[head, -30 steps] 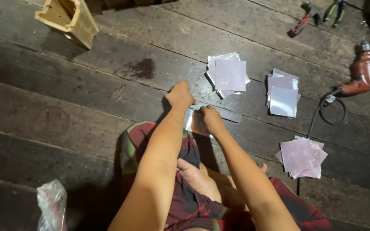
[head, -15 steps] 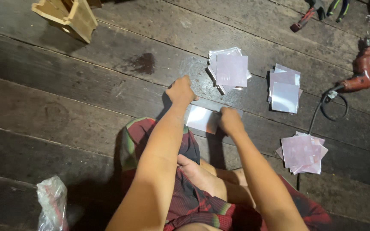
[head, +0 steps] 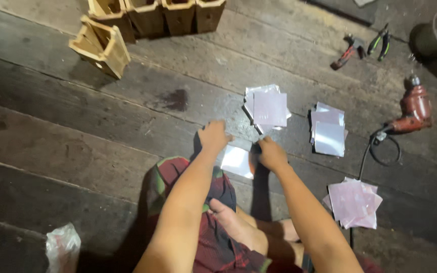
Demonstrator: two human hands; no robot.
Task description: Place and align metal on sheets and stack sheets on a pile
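The left hand (head: 213, 136) rests on the dark plank floor (head: 77, 131) with its fingers curled loosely downward, its thumb side touching the left edge of a small shiny square sheet (head: 237, 161). The right hand (head: 270, 153) is closed at the sheet's right edge; whether it pinches the sheet or something thin and dark beside it, I cannot tell. The sheet lies flat between the two hands, just in front of the person's knees.

Beyond the hands sits a stack of pale squares (head: 268, 107), with a second stack (head: 328, 132) to its right and a pink pile (head: 354, 202) nearer the right forearm. A red power drill (head: 413, 108) and its cord lie further right, pliers (head: 362, 46) above. Wooden boxes (head: 127, 25) line the far edge. To the left the floor stretches bare, apart from a plastic bag (head: 62, 247) at the near corner.
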